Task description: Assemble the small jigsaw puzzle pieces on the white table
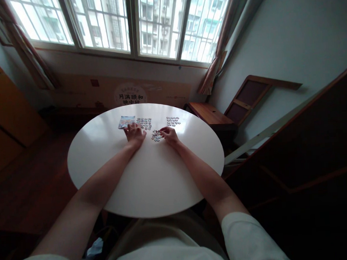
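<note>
A round white table [153, 178] stands by a big barred window [120, 23] in a dim room. The left hand [134, 134] lies flat and open beside a picture card [126, 121]. The right hand [168, 134] pinches a small puzzle cluster [156, 136]; loose pieces [173, 121] lie beyond

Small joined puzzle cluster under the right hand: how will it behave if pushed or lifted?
The joined cluster at the right hand looks thin and flat, so probably very light. On the glossy white table it likely slides easily. Lifted by one edge, the interlocked pieces may sag or come apart. It will not roll.
</note>
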`<act>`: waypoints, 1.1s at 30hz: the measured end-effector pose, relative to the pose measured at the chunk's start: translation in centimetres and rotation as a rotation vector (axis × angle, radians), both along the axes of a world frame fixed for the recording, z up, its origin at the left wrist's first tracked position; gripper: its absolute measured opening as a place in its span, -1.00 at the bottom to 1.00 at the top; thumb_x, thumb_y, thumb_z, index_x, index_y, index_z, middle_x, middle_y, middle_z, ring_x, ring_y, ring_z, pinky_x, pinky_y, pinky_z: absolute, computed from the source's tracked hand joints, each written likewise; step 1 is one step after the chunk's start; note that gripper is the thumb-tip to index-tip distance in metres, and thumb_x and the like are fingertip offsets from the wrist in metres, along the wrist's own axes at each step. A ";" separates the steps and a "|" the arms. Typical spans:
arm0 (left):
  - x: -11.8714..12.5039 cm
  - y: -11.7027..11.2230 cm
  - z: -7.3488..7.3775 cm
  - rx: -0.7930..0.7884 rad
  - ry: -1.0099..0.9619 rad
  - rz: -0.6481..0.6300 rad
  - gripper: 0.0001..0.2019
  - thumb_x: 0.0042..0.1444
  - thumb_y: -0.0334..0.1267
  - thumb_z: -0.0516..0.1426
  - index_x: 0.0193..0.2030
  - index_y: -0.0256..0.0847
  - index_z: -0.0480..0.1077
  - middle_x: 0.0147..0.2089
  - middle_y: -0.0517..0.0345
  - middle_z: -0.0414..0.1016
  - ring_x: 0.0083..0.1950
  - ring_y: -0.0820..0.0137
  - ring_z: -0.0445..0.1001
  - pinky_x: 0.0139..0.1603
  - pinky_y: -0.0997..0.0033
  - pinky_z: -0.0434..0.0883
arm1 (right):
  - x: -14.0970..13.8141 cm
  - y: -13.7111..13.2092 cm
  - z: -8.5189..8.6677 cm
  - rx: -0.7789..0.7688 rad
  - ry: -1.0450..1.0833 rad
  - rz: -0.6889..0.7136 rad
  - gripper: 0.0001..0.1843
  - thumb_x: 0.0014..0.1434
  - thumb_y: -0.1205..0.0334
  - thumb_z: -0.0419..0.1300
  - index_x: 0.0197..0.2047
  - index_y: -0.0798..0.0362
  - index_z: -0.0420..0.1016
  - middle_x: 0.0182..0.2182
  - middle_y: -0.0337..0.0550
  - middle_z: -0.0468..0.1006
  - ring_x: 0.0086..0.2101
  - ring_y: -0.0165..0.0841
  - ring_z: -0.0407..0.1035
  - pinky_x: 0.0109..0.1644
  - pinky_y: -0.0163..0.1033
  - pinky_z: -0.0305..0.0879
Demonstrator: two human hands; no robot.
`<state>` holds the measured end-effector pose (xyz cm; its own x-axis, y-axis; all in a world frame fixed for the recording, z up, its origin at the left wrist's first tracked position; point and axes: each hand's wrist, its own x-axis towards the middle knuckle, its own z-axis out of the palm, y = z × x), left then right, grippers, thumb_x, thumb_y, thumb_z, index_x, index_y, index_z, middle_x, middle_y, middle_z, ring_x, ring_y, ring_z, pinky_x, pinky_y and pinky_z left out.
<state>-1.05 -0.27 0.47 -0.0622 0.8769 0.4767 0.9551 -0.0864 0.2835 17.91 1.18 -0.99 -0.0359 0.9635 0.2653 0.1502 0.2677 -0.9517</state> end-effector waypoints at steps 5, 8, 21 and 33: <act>-0.4 0.3 -0.5 -0.101 0.079 0.095 -0.57 0.11 -0.08 0.04 0.02 -0.31 0.42 0.15 -0.26 0.37 0.18 -0.10 0.22 0.10 -0.04 0.12 | 0.1 0.3 -0.4 0.022 0.013 0.030 -0.77 -0.08 0.13 0.34 -0.43 0.09 0.44 -0.61 -0.24 0.50 -0.53 -0.40 0.42 -0.44 -0.31 0.37; -0.2 0.5 -0.7 -0.113 0.105 0.083 -0.57 0.13 -0.08 0.01 0.00 -0.33 0.43 0.12 -0.27 0.39 0.15 -0.10 0.24 0.08 -0.03 0.12 | 0.1 0.5 -0.5 0.024 0.012 0.027 -0.77 -0.07 0.13 0.34 -0.43 0.09 0.45 -0.60 -0.22 0.52 -0.52 -0.39 0.43 -0.43 -0.30 0.38; 0.0 0.1 -0.2 0.060 0.015 -0.036 -0.63 0.18 -0.12 0.02 0.06 -0.22 0.41 0.16 -0.20 0.38 0.17 -0.08 0.26 0.07 -0.04 0.15 | 0.2 0.5 -0.7 0.039 -0.026 0.010 -0.76 -0.04 0.12 0.32 -0.39 0.11 0.46 -0.56 -0.19 0.54 -0.51 -0.40 0.42 -0.42 -0.30 0.38; 1.4 0.5 -0.7 0.036 -0.330 -0.642 -0.73 0.16 -0.15 0.09 -0.14 -0.25 0.51 -0.34 0.09 0.59 -0.34 0.36 0.54 -0.19 0.36 0.42 | 0.5 0.3 -0.6 0.104 -0.036 -0.036 -0.72 -0.08 0.05 0.34 -0.42 0.10 0.50 -0.50 -0.17 0.54 -0.51 -0.40 0.39 -0.41 -0.28 0.34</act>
